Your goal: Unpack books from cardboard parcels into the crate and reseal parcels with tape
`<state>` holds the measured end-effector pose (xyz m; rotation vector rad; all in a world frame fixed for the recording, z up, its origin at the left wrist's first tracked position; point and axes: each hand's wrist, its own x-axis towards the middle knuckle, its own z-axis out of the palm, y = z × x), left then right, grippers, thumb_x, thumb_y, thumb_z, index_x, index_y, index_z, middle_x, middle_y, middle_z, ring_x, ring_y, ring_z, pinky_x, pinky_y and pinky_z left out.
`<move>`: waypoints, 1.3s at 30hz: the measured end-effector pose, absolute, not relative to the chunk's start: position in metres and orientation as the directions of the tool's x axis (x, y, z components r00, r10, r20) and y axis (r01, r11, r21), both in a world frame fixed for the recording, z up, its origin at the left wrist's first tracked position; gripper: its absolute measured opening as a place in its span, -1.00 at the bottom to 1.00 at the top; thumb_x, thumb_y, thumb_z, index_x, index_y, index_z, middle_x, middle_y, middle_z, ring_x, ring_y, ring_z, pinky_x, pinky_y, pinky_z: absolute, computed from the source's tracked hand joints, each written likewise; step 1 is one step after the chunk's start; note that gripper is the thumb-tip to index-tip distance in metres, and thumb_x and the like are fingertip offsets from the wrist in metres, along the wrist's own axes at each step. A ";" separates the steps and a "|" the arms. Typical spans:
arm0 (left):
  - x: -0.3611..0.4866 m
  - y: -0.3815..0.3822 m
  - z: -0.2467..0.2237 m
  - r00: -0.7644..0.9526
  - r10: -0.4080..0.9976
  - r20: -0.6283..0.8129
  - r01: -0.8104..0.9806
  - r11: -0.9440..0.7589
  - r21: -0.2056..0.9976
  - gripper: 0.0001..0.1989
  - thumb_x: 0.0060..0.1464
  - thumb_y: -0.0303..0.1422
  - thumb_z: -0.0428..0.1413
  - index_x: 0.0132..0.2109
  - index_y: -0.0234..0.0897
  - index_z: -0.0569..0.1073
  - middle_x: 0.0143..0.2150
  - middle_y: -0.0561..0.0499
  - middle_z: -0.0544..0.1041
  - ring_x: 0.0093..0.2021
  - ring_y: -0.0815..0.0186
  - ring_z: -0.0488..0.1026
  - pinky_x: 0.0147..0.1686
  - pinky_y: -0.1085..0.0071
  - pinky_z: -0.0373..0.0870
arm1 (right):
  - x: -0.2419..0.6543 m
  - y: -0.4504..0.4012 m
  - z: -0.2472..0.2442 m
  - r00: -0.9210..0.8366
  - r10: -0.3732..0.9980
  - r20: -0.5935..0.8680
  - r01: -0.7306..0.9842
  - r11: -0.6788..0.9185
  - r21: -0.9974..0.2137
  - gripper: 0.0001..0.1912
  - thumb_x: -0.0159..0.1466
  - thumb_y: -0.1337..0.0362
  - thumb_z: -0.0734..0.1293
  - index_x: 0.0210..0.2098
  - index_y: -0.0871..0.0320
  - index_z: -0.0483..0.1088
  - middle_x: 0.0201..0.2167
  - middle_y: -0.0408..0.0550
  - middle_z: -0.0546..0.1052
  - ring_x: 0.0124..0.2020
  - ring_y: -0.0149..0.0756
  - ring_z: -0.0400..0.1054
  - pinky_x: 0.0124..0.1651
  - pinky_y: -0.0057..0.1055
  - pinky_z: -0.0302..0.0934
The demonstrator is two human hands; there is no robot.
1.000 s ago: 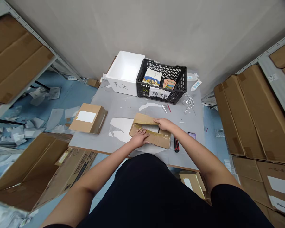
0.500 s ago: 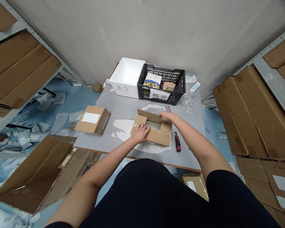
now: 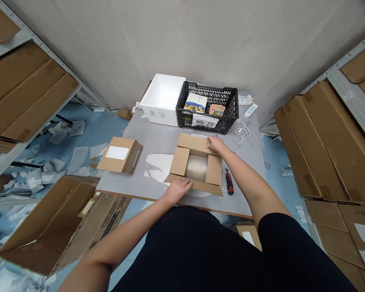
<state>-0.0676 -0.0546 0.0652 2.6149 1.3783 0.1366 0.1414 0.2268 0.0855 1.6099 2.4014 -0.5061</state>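
An open cardboard box [image 3: 179, 160] stands on the grey table, its long flaps folded outward. Clear, shiny plastic-like material [image 3: 197, 167] shows between its short flaps. My left hand [image 3: 179, 190] grips the near long flap, fingers over its edge. At the far right corner my right hand [image 3: 215, 145] has its fingers closed on the far flap. A red and black box cutter [image 3: 229, 181] lies right of the box.
A closed box [image 3: 117, 153] sits at the table's left. Behind are a white bin [image 3: 159, 115] and a black crate [image 3: 231, 121] holding books. A white cable [image 3: 242, 132] lies at the right; a large open carton [image 3: 48, 219] stands lower left.
The near flap has swung outward toward me, and the far flap has opened backward, exposing the inside. My left hand has moved down toward me with the near flap.
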 end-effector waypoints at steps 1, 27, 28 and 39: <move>-0.068 -0.067 0.056 0.581 0.814 0.023 0.792 -0.571 0.214 -0.59 0.25 -0.53 -0.11 0.21 -0.29 0.30 0.17 -0.23 0.43 0.22 0.12 0.33 0.18 0.11 0.23 | 0.143 0.224 0.082 -0.384 0.860 -0.336 0.923 0.342 -0.178 -0.36 0.21 0.08 0.39 0.23 0.11 0.26 0.17 0.15 0.41 0.16 0.02 0.27 0.12 -0.20 0.14; -0.096 0.049 0.112 0.707 0.670 -0.226 0.707 -0.660 0.254 -0.78 0.11 -0.52 0.01 -0.29 -0.30 0.57 -0.27 -0.26 0.55 0.03 0.06 0.35 0.26 0.11 -0.02 | 0.190 0.064 0.113 -0.823 0.534 -0.194 0.565 0.802 -0.193 -0.61 0.40 0.17 0.15 -0.35 0.21 0.53 -0.41 0.11 0.56 -0.22 -0.12 0.40 0.21 -0.14 -0.02; -0.103 0.048 0.115 0.711 0.677 -0.191 0.703 -0.676 0.219 -0.76 0.14 -0.52 -0.02 -0.29 -0.30 0.56 -0.30 -0.25 0.53 -0.03 0.08 0.38 0.25 0.12 -0.01 | 0.198 0.064 0.117 -0.791 0.572 -0.215 0.608 0.773 -0.181 -0.63 0.40 0.20 0.15 -0.34 0.20 0.52 -0.41 0.11 0.56 -0.23 -0.12 0.40 0.16 -0.16 0.02; -0.163 0.031 0.109 0.294 0.895 -0.336 0.942 -0.213 0.258 -0.62 0.17 -0.23 0.05 0.09 -0.25 0.43 -0.04 -0.15 0.55 -0.01 0.11 0.46 -0.08 0.32 0.33 | 0.196 0.070 0.111 -0.436 0.719 -0.541 0.895 0.410 -0.176 -0.81 0.27 0.30 0.27 -0.22 0.14 0.53 -0.22 0.20 0.59 -0.12 0.03 0.48 -0.08 -0.20 0.26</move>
